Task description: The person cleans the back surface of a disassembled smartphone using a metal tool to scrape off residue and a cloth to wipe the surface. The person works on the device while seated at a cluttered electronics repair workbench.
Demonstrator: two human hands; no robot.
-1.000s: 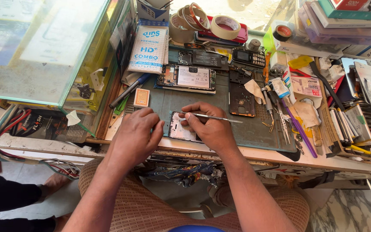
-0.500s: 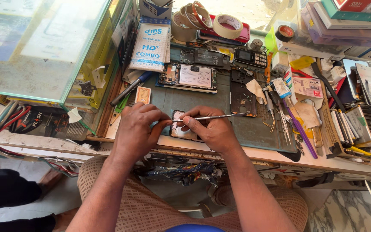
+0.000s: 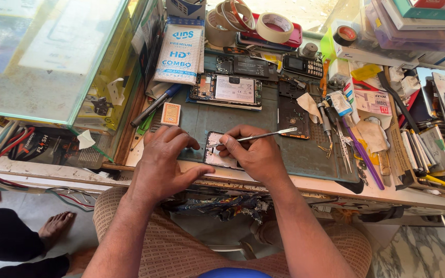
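Observation:
A phone frame (image 3: 213, 154) lies on the dark green work mat (image 3: 243, 121) near the bench's front edge. My left hand (image 3: 163, 162) rests on its left side, fingers pressing it down. My right hand (image 3: 253, 154) grips a thin metal pry tool (image 3: 263, 136), its tip at the frame's upper part and its flat end pointing right. Further back on the mat lies an opened phone (image 3: 227, 90) with its battery showing. A dark back cover (image 3: 293, 116) sits to the right of my hands.
A glass display case (image 3: 42, 56) fills the left. Tape rolls (image 3: 256, 23), a keypad phone (image 3: 305, 66) and boxes crowd the back. Tweezers, screwdrivers (image 3: 336, 131) and a purple tool (image 3: 364, 157) lie at the right. Cables (image 3: 6, 154) hang at left; a person's bare foot (image 3: 52, 226) is below.
Both hands have shifted slightly on the phone frame. The pry tool has tilted, with its tip now worked against the frame's upper part.

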